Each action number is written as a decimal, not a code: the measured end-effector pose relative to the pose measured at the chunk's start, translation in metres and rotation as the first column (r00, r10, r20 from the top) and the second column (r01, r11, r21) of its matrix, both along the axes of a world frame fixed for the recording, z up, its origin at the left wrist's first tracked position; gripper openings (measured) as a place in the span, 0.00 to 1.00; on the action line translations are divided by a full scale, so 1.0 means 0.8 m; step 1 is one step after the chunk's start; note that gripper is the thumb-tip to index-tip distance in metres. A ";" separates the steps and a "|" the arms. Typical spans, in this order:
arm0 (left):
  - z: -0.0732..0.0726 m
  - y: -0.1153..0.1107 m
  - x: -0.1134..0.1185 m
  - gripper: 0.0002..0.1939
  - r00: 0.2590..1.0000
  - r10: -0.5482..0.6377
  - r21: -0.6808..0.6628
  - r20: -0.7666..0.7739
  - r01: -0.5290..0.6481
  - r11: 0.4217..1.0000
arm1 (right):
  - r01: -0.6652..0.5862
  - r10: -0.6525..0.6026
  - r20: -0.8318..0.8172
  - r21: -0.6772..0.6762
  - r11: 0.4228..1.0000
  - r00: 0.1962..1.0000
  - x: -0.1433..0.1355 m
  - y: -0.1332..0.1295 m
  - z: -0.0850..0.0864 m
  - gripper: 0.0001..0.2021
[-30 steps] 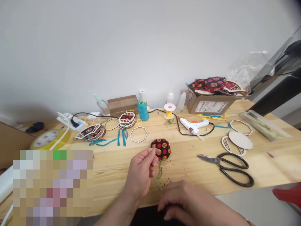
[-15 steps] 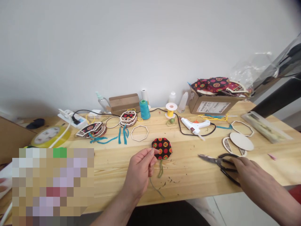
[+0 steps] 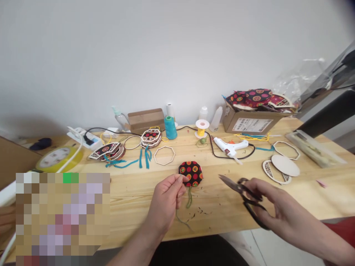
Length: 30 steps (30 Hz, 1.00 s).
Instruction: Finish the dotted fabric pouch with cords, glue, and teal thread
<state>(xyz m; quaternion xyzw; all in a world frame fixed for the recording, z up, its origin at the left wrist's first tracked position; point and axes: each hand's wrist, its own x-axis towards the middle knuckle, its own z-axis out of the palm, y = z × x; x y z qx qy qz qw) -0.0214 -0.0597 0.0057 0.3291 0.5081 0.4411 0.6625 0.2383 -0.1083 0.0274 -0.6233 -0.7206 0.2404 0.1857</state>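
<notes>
A black octagonal fabric piece with red and yellow flower dots is pinched at its left edge by the closed fingers of my left hand. A green cord loop hangs from its lower edge, and a thin grey-green cord trails below my fingers. My right hand has its fingers through the black handles of the scissors. The scissor blades point left toward the fabric piece, apart from it, and look nearly closed.
Behind are a white glue gun, a teal thread cone, a yellow spool and an octagonal frame. A fabric-filled carton stands back right; wooden discs lie right. Yellow tape is left.
My right hand has lifted the scissors off the table and moved them left, toward the fabric piece. My left hand and the fabric piece have barely moved.
</notes>
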 end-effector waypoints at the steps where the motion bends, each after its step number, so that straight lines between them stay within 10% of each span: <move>1: 0.000 -0.001 0.000 0.13 1.000 -0.001 0.002 -0.003 0.001 1.000 | -0.062 0.059 -0.048 -0.061 0.996 0.997 -0.012 0.004 0.006 0.12; 13: -0.001 -0.002 -0.004 0.12 1.000 -0.004 0.015 -0.006 0.004 1.000 | -0.265 0.256 -0.068 -0.254 0.930 0.964 -0.071 0.059 0.027 0.09; 30: -0.002 -0.006 -0.002 0.12 1.000 -0.009 0.011 -0.026 0.009 1.000 | -0.283 0.283 -0.022 -0.150 0.947 0.959 -0.102 0.074 0.033 0.14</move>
